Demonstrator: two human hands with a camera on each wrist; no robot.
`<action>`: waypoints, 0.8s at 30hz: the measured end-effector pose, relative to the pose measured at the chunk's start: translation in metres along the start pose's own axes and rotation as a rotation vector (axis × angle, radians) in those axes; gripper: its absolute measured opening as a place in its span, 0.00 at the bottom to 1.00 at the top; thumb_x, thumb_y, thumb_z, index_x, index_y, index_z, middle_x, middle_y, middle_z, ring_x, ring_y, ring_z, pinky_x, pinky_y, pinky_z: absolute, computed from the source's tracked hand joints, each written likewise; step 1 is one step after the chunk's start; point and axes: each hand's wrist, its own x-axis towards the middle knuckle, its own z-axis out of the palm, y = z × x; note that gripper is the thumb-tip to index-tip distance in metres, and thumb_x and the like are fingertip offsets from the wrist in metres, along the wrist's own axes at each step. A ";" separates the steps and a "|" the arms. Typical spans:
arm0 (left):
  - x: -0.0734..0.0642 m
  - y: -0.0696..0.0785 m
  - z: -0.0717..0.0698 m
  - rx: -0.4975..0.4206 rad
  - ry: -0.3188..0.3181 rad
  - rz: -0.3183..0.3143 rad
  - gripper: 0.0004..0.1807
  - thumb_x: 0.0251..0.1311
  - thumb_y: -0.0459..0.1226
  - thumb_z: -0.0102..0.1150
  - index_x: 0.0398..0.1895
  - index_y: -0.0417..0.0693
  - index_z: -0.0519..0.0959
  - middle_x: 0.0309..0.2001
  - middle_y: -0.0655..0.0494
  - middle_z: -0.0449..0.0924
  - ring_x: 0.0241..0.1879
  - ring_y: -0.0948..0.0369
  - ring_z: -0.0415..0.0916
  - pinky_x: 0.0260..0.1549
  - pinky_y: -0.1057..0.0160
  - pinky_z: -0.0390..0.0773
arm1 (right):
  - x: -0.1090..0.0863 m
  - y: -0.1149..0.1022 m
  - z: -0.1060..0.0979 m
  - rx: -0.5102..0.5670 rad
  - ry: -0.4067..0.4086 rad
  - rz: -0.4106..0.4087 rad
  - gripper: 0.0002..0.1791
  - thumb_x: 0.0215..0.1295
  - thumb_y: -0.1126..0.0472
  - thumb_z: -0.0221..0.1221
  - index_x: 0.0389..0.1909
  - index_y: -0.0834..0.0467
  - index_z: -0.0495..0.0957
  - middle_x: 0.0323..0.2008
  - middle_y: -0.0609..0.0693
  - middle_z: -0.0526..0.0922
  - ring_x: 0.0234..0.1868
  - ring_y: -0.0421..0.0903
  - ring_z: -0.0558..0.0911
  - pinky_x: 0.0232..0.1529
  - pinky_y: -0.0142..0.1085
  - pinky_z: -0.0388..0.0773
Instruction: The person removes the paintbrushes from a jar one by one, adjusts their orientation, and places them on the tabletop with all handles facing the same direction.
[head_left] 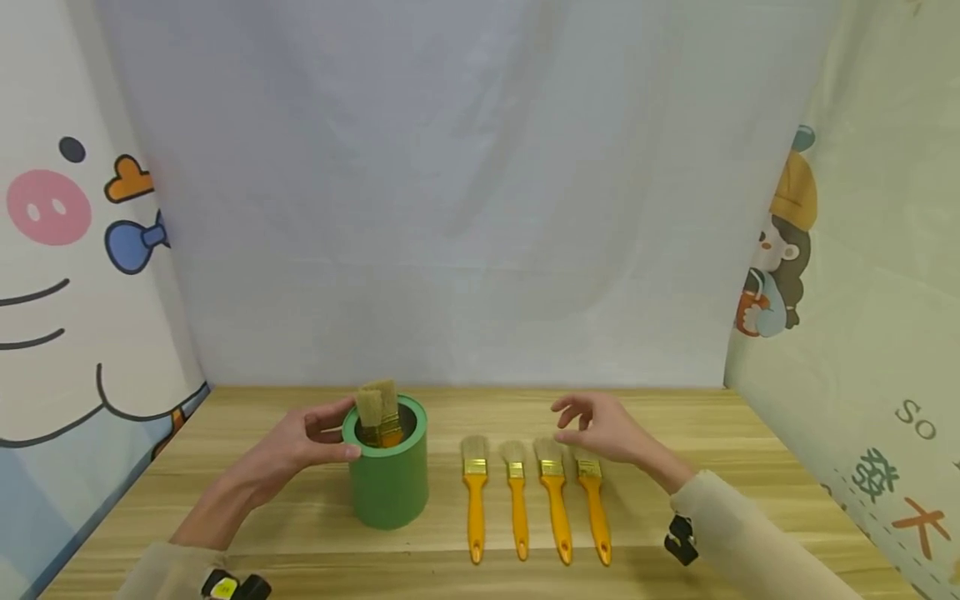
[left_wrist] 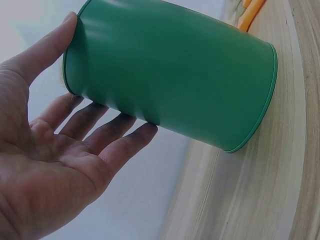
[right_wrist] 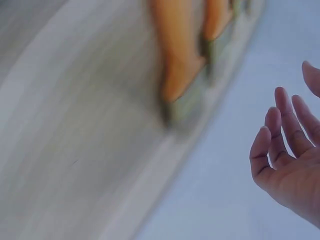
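Note:
My left hand holds the side of a green can, thumb near the front of its rim and fingers behind. In the left wrist view, the fingertips touch the can's wall. Inside the can two paintbrushes stand bristles up, their handles mostly hidden. Above the bristle end of the rightmost paintbrush on the table is my right hand, fingers loosely bent and holding nothing. The right wrist view shows that hand apart from the blurred brushes.
Several orange-handled paintbrushes lie side by side right of the can, such as the leftmost brush and a narrower brush. They rest on a wood-grain table. A pale curtain hangs behind, with printed cloths at the sides.

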 end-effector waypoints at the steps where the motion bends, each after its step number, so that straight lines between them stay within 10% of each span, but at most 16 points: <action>1: 0.000 0.000 0.000 0.001 -0.001 0.001 0.50 0.67 0.36 0.71 0.83 0.32 0.51 0.80 0.32 0.52 0.72 0.33 0.64 0.67 0.43 0.72 | 0.004 -0.008 0.004 0.012 -0.007 -0.010 0.18 0.68 0.63 0.70 0.56 0.63 0.83 0.40 0.49 0.87 0.32 0.45 0.80 0.33 0.37 0.78; 24: 0.000 0.000 -0.001 -0.009 -0.011 -0.005 0.49 0.68 0.36 0.70 0.83 0.32 0.50 0.80 0.32 0.53 0.72 0.33 0.64 0.66 0.41 0.72 | 0.092 -0.140 0.087 0.137 -0.032 -0.159 0.26 0.67 0.64 0.71 0.65 0.56 0.79 0.48 0.49 0.87 0.37 0.44 0.78 0.36 0.35 0.75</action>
